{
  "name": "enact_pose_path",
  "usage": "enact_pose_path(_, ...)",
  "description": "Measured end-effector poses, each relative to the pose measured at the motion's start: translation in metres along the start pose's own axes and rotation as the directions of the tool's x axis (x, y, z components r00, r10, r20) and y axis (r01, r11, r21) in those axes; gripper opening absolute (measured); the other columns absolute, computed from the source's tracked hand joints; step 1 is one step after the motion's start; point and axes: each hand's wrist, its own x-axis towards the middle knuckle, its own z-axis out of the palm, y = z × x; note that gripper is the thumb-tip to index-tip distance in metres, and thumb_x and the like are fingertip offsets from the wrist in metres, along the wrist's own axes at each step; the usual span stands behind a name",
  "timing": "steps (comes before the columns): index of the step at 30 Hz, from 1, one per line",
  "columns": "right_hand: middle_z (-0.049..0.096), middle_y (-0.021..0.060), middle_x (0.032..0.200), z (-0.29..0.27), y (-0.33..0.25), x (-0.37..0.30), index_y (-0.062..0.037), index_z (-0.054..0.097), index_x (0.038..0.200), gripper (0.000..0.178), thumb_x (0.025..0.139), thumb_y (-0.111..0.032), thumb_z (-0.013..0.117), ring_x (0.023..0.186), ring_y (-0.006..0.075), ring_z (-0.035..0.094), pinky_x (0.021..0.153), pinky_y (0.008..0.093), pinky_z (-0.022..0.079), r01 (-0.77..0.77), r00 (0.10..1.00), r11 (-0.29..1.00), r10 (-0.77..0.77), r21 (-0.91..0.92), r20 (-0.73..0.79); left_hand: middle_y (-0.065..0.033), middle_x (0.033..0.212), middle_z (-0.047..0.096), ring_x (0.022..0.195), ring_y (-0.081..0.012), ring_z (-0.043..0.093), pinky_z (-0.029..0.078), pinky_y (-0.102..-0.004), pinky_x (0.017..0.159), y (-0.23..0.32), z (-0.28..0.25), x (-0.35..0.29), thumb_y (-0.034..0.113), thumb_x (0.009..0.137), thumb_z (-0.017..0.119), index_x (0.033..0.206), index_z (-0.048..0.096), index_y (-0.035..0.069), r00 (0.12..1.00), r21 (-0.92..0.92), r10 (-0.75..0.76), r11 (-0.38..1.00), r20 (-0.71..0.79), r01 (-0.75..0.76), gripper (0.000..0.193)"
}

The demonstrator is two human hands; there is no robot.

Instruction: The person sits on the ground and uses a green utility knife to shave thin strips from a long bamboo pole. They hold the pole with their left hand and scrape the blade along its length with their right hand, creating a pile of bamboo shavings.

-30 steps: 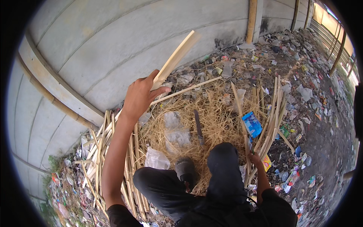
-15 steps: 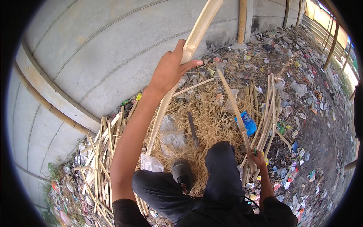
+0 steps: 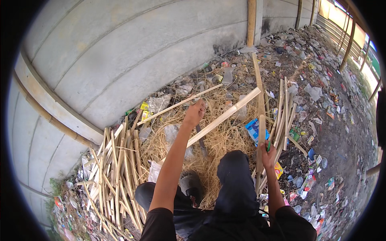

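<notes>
My right hand [image 3: 268,156] is closed around the lower part of a long split bamboo strip [image 3: 261,124], which points away from me toward the wall. A small green thing [image 3: 268,145] shows at its fingers; its kind is unclear. My left hand [image 3: 194,113] is curled into a fist above the straw, and whatever may be inside it is hidden. Near it, a pale bamboo strip [image 3: 229,114] slants across, its lower end passing behind my left forearm. A dark-bladed knife [image 3: 203,144] lies on the straw below my left hand, partly covered by that strip.
A heap of split bamboo [image 3: 114,172] lies at my left, and more strips [image 3: 284,112] lie at my right beside a blue packet [image 3: 254,129]. A thin strip [image 3: 181,103] rests beyond my left hand. A concrete wall [image 3: 140,52] bounds the far left. Litter [image 3: 313,160] covers the ground.
My left hand has let go of the raised bamboo strip and come down nearer. That strip has tipped to the right, low over the straw. The strip in my right hand has swung more upright.
</notes>
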Motion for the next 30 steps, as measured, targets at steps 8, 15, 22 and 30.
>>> enact_pose_path(8,0.061,0.0179,0.071,-0.021,-0.02,-0.005,0.0064,0.069,0.103,0.02,0.1,-0.014,0.068,0.063,0.0255,0.058,0.062,0.0443,0.045,0.069,0.968,0.959,-0.13,-0.274,-0.213,-0.0169,0.114,0.074,0.1,-0.0302,0.077,0.06,-0.0443,0.09,0.019,-0.015,-0.052,0.008,0.095,0.074,0.136,0.048,0.005,0.996,0.073,0.075,0.994,0.052,-0.079,0.049)
enact_pose_path(15,0.049,-0.0037,0.073,-0.03,-0.151,0.04,0.0037,0.071,0.107,0.023,0.104,-0.019,0.068,0.068,0.0059,0.039,0.059,0.0288,0.033,0.132,0.991,0.982,-0.13,0.137,-0.02,-0.0184,0.133,0.068,0.12,-0.0292,0.07,0.058,-0.0441,0.1,0.085,-0.041,-0.086,0.028,0.108,0.066,0.142,0.05,0.004,0.994,-0.202,0.048,0.979,0.094,-0.029,0.045)
enact_pose_path(22,0.059,-0.0037,0.08,0.046,-0.222,0.032,0.0022,0.071,0.118,0.024,0.105,-0.017,0.068,0.072,0.0053,0.048,0.063,0.0273,0.039,0.194,0.927,0.94,-0.269,0.279,0.262,-0.0215,0.144,0.062,0.132,-0.0323,0.064,0.055,-0.0458,0.111,0.165,-0.061,-0.113,0.054,0.115,0.042,0.154,0.046,-0.002,0.969,-0.682,-0.082,0.697,0.234,0.223,0.068)
enact_pose_path(30,0.062,0.0128,0.068,0.079,-0.272,-0.002,0.0011,0.073,0.12,0.037,0.104,-0.032,0.073,0.059,0.0182,0.056,0.059,0.0347,0.046,0.421,0.726,0.881,-0.471,0.218,0.501,-0.0103,0.128,0.075,0.122,-0.0195,0.07,0.058,-0.0405,0.105,0.177,-0.069,-0.151,0.015,0.107,0.066,0.144,0.061,-0.001,0.995,-0.745,-0.097,0.666,-0.027,0.045,0.04)
